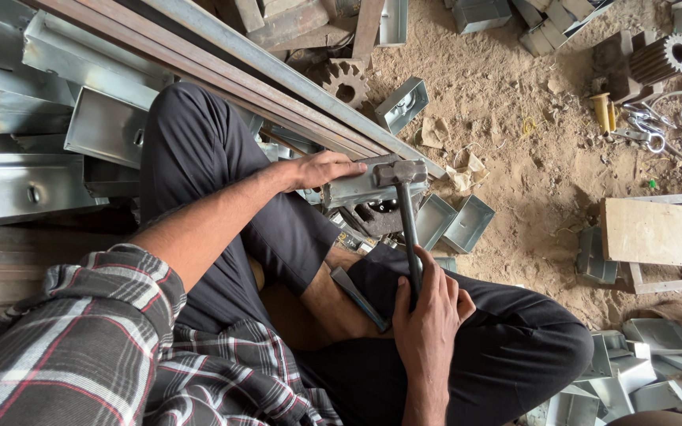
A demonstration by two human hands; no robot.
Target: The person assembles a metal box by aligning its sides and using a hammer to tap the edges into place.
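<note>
I see long steel channels (pixel 278 75) running across the far left. My left hand (pixel 319 169) lies flat, fingers spread, pressing a small metal bracket (pixel 357 189) at centre. My right hand (pixel 428 312) is clenched around a hammer (pixel 406 213), its head resting on that bracket.

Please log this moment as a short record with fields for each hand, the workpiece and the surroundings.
Left hand: left hand presses flat on the metal piece
Right hand: right hand grips the hammer by its handle
Hammer head: resting on the metal piece
Posture: seated, legs crossed, on sandy ground
Nearby: small metal boxes, a gear, long steel bars, a wooden board
</note>
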